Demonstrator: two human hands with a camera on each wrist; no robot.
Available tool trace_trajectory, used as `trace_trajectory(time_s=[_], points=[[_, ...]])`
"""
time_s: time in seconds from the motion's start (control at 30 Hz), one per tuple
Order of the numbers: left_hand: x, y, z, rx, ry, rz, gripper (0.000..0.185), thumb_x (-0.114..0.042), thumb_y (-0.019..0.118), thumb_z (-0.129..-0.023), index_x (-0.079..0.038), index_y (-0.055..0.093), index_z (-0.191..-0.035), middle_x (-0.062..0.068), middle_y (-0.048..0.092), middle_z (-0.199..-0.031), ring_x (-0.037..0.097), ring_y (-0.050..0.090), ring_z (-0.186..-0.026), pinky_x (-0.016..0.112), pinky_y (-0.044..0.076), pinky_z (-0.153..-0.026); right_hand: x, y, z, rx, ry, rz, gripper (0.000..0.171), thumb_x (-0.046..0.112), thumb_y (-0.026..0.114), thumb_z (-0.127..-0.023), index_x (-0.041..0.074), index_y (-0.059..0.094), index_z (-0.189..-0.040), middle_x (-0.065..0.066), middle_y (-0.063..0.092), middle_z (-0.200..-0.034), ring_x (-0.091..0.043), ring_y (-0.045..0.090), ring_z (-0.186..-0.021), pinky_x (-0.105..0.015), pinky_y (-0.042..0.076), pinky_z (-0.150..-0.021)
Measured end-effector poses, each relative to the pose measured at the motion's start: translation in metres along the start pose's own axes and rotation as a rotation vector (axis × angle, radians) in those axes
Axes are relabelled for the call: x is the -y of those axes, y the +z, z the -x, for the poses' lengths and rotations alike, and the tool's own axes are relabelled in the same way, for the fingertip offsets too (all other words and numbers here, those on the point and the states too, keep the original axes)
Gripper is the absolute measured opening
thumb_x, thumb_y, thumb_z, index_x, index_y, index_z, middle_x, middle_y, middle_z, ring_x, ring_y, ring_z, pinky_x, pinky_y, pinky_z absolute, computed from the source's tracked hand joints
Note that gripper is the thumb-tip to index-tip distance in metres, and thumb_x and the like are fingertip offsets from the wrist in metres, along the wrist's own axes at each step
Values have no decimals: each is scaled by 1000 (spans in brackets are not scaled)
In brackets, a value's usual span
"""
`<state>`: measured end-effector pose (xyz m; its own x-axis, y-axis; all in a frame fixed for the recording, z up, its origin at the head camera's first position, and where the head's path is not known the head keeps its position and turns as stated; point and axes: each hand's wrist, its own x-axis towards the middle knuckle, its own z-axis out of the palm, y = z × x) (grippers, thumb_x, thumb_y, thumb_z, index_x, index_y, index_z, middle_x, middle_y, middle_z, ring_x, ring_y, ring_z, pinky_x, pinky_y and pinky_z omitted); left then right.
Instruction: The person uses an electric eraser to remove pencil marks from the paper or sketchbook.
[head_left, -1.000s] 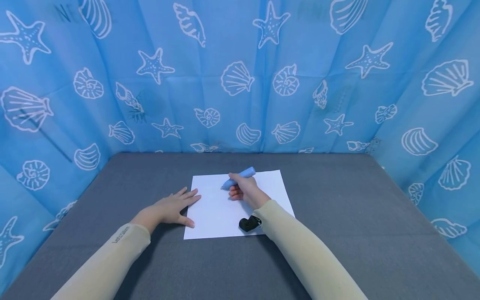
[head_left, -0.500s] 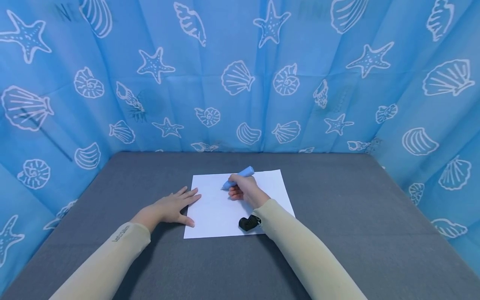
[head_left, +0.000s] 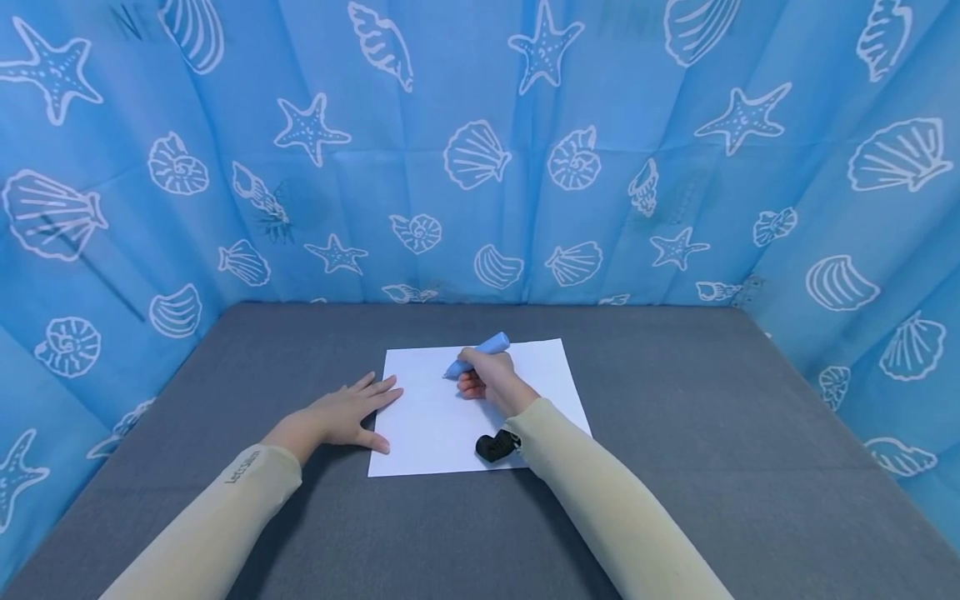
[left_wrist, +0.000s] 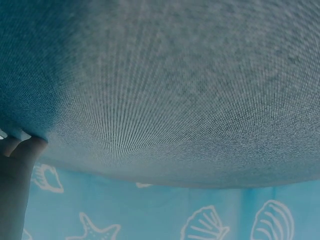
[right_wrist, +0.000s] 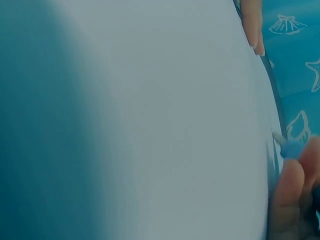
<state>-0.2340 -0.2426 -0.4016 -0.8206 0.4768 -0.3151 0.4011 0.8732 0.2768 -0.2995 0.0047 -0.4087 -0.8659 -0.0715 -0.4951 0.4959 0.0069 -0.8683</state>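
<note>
A sheet of white paper (head_left: pixel 427 433) lies on the grey table in the head view, with no marks visible on it. My left hand (head_left: pixel 341 417) rests with fingers spread at the sheet's left edge, fingertips and thumb on the paper. Over the upper middle of the sheet, my right hand (head_left: pixel 497 382) pinches a thick light-blue pen (head_left: pixel 495 342), tilted with its tip down and left, right at the paper. The right wrist view catches the pen's pale narrow tip and blue cone (right_wrist: pixel 291 148) beyond my fingers. Only some left fingers (left_wrist: pixel 27 152) show in the left wrist view.
A black wrist-worn device (head_left: pixel 493 447) juts from the right cuff over the lower part of the sheet. The grey cloth-covered table (head_left: pixel 675 433) extends on all sides of the paper. A blue curtain (head_left: pixel 420 183) with white shells and starfish hangs behind and at both sides.
The pen's rear end has shifted very slightly in the right hand's grip. The left hand and the paper stay in place.
</note>
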Motion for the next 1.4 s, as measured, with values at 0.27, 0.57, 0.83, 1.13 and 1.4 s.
trace_trajectory(time_s=[0.27, 0.57, 0.83, 1.13, 1.4], points=[[0, -1, 0, 2, 1, 3, 99, -64, 66, -80, -13, 27, -154, 11, 16, -161, 42, 7, -146, 68, 14, -108, 0, 2, 1, -10, -19, -20, 16, 14, 64, -86, -1, 61, -81, -6, 58, -57, -10, 56, -45, -22, 50, -46], [0, 0, 0, 0, 1, 2, 99, -65, 66, -80, -13, 26, -155, 11, 16, -161, 41, 7, -146, 68, 14, -108, -1, 3, 1, -10, -19, -4, 17, 14, 64, -87, -1, 61, -80, -5, 58, -57, -10, 55, -45, -22, 50, -46], [1, 1, -1, 3, -5, 3, 99, -65, 66, -79, -14, 26, -155, 10, 15, -162, 42, 7, -146, 68, 14, -108, -1, 1, 3, -20, -31, -46, 25, 23, 64, -91, 0, 58, -81, -4, 56, -59, -10, 55, -46, -22, 50, -46], [-1, -1, 0, 7, -15, 12, 99, -64, 66, -79, -14, 26, -155, 11, 15, -162, 41, 7, -146, 68, 14, -108, -1, 1, 2, 17, 2, -57, 24, 21, 69, -90, 0, 61, -84, -6, 59, -64, -11, 58, -50, -23, 52, -49], [0, -1, -1, 18, -20, 16, 99, -65, 66, -80, -15, 25, -155, 10, 14, -162, 41, 5, -146, 68, 13, -108, -4, 4, 1, -12, -46, -24, 21, 18, 67, -89, -1, 59, -82, -5, 57, -58, -9, 54, -46, -22, 50, -46]])
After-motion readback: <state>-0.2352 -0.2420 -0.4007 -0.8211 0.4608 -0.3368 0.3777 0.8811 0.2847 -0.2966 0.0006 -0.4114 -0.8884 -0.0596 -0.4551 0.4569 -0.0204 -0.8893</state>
